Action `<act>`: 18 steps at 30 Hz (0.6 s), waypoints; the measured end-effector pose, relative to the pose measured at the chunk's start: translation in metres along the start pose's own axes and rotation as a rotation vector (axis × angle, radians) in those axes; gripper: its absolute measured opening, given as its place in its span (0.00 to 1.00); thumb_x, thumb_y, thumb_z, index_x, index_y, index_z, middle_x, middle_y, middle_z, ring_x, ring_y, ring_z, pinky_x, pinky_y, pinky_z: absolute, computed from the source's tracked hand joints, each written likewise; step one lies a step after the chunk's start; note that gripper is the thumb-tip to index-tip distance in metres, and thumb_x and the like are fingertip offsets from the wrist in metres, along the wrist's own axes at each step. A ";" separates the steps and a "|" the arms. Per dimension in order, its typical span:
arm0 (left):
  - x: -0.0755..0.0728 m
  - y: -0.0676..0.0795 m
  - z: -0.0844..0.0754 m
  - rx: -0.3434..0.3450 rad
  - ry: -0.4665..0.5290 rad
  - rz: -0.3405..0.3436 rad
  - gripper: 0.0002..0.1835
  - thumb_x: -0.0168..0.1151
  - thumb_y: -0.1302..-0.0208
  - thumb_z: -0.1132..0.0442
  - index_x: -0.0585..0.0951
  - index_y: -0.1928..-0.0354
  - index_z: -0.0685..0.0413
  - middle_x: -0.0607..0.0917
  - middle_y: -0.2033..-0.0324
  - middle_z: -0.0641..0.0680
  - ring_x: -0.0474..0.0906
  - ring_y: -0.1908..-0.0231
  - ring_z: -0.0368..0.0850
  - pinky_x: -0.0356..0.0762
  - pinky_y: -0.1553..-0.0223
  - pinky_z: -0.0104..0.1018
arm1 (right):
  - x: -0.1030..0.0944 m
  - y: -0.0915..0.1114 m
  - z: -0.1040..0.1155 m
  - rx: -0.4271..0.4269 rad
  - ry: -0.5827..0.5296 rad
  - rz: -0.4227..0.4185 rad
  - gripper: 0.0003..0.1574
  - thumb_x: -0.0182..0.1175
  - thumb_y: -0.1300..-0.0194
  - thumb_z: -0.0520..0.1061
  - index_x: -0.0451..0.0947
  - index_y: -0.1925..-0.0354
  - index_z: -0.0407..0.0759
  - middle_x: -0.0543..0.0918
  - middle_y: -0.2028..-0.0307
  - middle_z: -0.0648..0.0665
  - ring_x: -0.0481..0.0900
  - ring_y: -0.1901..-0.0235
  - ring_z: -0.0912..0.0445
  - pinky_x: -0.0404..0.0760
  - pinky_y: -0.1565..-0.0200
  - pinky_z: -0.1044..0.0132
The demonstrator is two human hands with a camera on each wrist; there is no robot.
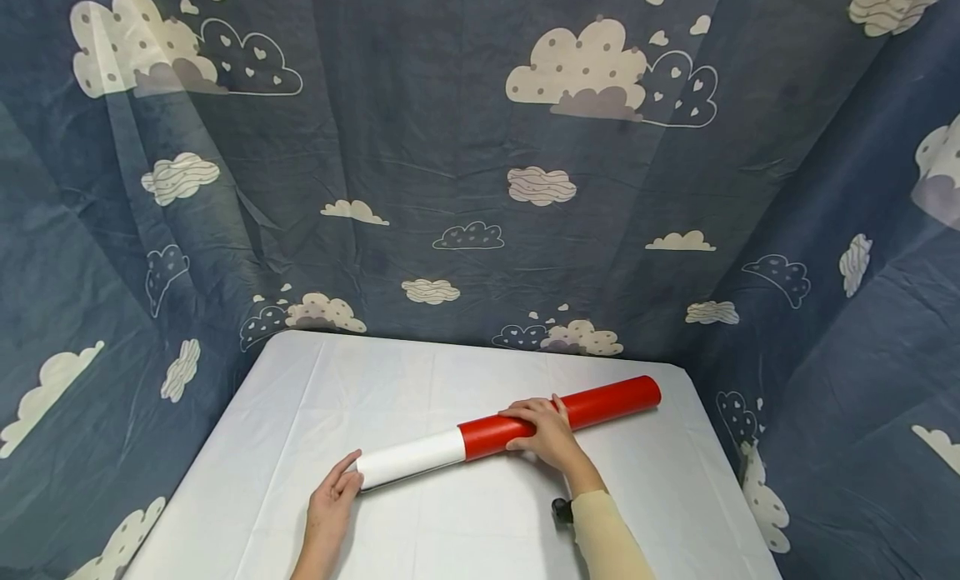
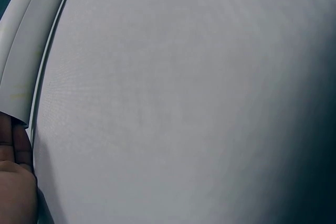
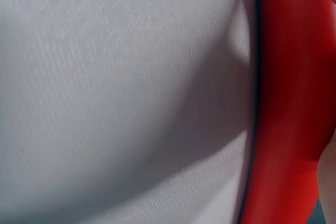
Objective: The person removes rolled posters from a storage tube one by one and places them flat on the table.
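Observation:
A long red tube [image 1: 611, 401] lies slantwise on the white table, its right end farther back. From its left end a rolled white sheet [image 1: 412, 459] extends in line with it, and a dark lower edge shows along its near side. My left hand [image 1: 330, 505] holds the free end of the white roll between thumb and fingers. In the left wrist view, fingers [image 2: 16, 145] meet the open end of the white roll. My right hand [image 1: 543, 432] grips the red tube near its middle, fingers over the top and thumb on the near side.
White cloth [image 1: 420, 547] covers the table. A dark blue curtain [image 1: 450, 147] with cloud prints stands behind the table and along both sides. A small black device [image 1: 562, 511] sits at the right wrist, beside the pale sleeve [image 1: 611, 538].

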State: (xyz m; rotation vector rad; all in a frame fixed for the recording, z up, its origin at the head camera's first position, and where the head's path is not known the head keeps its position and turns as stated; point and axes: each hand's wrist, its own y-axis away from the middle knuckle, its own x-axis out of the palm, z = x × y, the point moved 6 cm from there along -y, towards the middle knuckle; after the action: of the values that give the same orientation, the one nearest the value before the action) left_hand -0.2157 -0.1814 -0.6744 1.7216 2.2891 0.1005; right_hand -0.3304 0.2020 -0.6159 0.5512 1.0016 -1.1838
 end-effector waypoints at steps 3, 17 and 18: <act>0.000 0.000 0.000 0.005 0.007 0.000 0.22 0.61 0.29 0.56 0.76 0.35 0.37 0.89 0.54 0.46 0.76 0.52 0.22 0.67 0.52 0.10 | -0.001 0.000 -0.003 0.003 0.013 -0.004 0.35 0.79 0.52 0.58 0.82 0.44 0.67 0.81 0.44 0.54 0.70 0.38 0.50 0.41 0.26 0.38; 0.000 0.003 -0.003 0.023 0.017 -0.005 0.22 0.61 0.29 0.54 0.76 0.35 0.39 0.89 0.58 0.49 0.76 0.59 0.30 0.68 0.54 0.15 | -0.007 0.000 -0.014 0.019 0.010 0.006 0.35 0.79 0.52 0.58 0.82 0.44 0.68 0.81 0.43 0.53 0.70 0.37 0.49 0.39 0.25 0.38; 0.000 0.002 -0.002 0.020 0.020 -0.004 0.22 0.61 0.29 0.54 0.76 0.35 0.39 0.89 0.59 0.49 0.76 0.59 0.31 0.69 0.54 0.15 | -0.007 0.000 -0.015 0.022 0.010 0.009 0.35 0.79 0.52 0.58 0.82 0.44 0.68 0.81 0.43 0.53 0.69 0.37 0.50 0.38 0.25 0.39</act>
State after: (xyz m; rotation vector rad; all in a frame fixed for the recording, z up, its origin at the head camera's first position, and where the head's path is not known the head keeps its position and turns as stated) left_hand -0.2143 -0.1803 -0.6716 1.7336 2.3154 0.0946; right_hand -0.3356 0.2181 -0.6168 0.5789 0.9945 -1.1860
